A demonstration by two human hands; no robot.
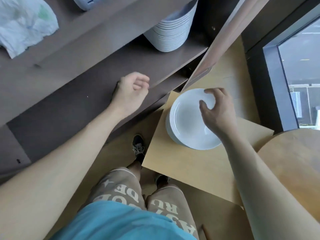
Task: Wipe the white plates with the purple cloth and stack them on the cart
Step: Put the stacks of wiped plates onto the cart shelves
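Head view, looking down. We see a stack of white plates [188, 125] right of centre, sitting on a tan worktop [181, 170] near its upper edge.

Right hand [216, 110]: over the upper right part of the stack. Fingers curl over the far rim of the top plate and the thumb lies on its inner face, so we record it as gripping the top plate.

Left hand [131, 94]: centre of frame, over the edge of a dark brown shelf [69, 104]. Fingers loosely curled and holding nothing. It is well apart from the plates.

A second, taller stack of white dishes [169, 32] stands at upper centre on a higher brown shelf board and looks tilted in this wide-angle view. A crumpled white plastic bag [26, 23] lies at upper left. A window [301, 75] runs along the right edge. At lower centre we note the person's blue shirt [112, 222], printed beige shorts [121, 186] and a dark shoe [138, 146] on the floor.
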